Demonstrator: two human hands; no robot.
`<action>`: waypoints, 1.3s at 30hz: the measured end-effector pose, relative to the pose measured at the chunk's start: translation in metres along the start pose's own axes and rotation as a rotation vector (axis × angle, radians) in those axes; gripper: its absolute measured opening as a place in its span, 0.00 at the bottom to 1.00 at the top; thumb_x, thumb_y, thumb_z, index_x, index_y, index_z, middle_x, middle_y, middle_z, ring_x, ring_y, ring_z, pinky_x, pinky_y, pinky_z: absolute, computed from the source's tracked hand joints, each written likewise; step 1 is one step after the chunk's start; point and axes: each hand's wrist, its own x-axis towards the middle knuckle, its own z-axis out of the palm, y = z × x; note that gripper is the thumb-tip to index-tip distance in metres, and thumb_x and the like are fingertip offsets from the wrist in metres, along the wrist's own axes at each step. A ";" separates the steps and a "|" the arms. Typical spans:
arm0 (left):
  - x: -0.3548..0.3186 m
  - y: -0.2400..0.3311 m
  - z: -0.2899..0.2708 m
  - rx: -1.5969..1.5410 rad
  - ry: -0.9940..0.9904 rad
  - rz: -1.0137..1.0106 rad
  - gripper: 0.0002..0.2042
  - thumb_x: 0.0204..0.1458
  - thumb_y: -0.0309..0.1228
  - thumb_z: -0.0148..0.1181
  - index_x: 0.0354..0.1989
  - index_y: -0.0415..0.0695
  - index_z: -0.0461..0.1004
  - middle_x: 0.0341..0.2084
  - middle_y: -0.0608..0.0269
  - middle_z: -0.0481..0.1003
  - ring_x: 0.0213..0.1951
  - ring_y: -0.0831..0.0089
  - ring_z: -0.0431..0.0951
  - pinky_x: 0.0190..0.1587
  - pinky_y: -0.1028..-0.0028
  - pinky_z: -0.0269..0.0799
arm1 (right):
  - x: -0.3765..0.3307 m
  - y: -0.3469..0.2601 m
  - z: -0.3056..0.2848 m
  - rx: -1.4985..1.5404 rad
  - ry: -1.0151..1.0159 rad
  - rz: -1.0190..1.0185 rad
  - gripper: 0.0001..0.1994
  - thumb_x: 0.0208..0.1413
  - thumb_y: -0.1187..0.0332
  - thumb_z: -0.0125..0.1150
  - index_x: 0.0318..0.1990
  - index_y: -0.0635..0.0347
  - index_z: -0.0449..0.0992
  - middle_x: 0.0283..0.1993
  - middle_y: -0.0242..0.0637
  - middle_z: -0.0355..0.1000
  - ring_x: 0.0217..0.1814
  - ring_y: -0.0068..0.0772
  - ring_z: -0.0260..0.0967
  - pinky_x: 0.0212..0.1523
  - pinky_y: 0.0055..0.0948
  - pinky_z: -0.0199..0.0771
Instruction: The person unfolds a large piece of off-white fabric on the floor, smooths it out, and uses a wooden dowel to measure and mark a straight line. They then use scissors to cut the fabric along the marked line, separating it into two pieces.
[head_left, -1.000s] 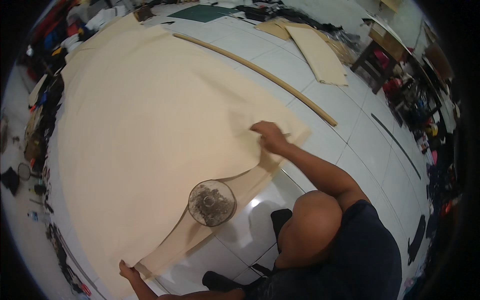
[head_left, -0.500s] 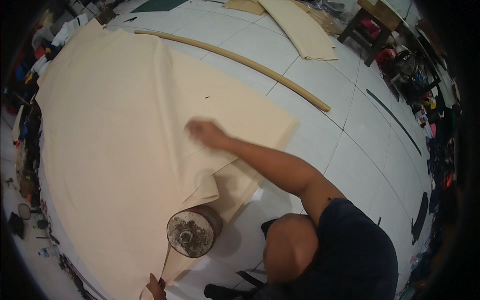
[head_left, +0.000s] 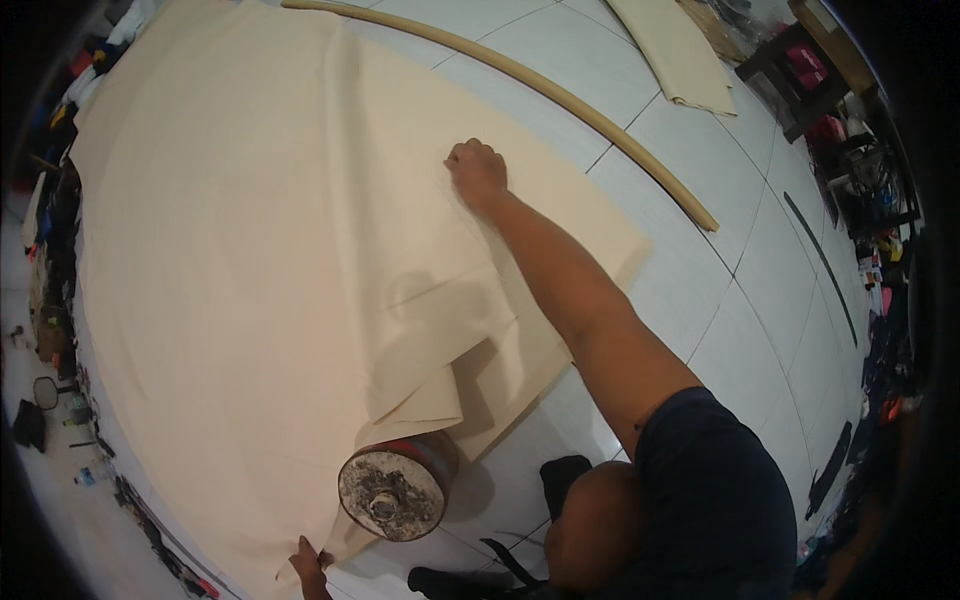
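Observation:
A large cream cloth [head_left: 230,250] is spread over the floor, with a long raised fold and turned-back layers near its lower right edge. At the bottom, my left hand [head_left: 308,568] pinches the edge of this cloth. My right hand [head_left: 478,172] reaches far out onto the cloth's right part, its fingers curled down against the surface; whatever they hold is hidden. Between the hands, a heavy-looking round cylinder [head_left: 393,490] with a reddish side, a stained whitish top and a central knob stands at the cloth's folded edge.
A long tan tube [head_left: 560,92] lies beyond the cloth on white tiles. Folded cream cloth [head_left: 675,55] and a dark wooden stool [head_left: 790,75] are at the far right. Dark strips [head_left: 822,268] lie at right; clutter lines both sides. My knee [head_left: 600,520] is close by.
My right hand has swept outward to where a small dark object lay on the cloth, now out of sight. My left hand stays at the cloth edge. The view has shifted.

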 end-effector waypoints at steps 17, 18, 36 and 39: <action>0.027 -0.046 -0.032 -0.597 -0.219 0.097 0.24 0.55 0.53 0.53 0.46 0.43 0.73 0.31 0.61 0.77 0.30 0.65 0.79 0.30 0.68 0.74 | -0.203 0.194 -0.124 0.180 0.146 0.648 0.22 0.60 0.49 0.54 0.40 0.62 0.77 0.37 0.49 0.76 0.41 0.50 0.74 0.46 0.41 0.71; 0.036 -0.050 -0.019 -0.751 -0.349 0.105 0.24 0.55 0.54 0.52 0.47 0.45 0.72 0.32 0.62 0.77 0.32 0.65 0.79 0.33 0.68 0.75 | -0.221 0.179 -0.106 0.227 0.165 0.463 0.22 0.60 0.48 0.55 0.39 0.63 0.76 0.36 0.49 0.76 0.40 0.45 0.74 0.46 0.39 0.71; 0.193 -0.024 -0.169 -1.204 0.311 0.342 0.37 0.50 0.20 0.58 0.68 0.40 0.47 0.56 0.50 0.66 0.51 0.55 0.71 0.51 0.50 0.72 | -0.022 -0.055 -0.143 0.760 -0.102 0.228 0.32 0.56 0.52 0.54 0.60 0.70 0.64 0.55 0.53 0.68 0.60 0.41 0.63 0.50 0.32 0.71; 0.243 0.043 -0.305 -1.023 0.520 0.434 0.28 0.52 0.33 0.58 0.62 0.41 0.62 0.50 0.55 0.71 0.48 0.60 0.74 0.51 0.62 0.70 | 0.090 -0.144 -0.279 0.672 0.192 0.090 0.29 0.56 0.47 0.53 0.46 0.70 0.73 0.45 0.54 0.72 0.47 0.41 0.70 0.48 0.41 0.69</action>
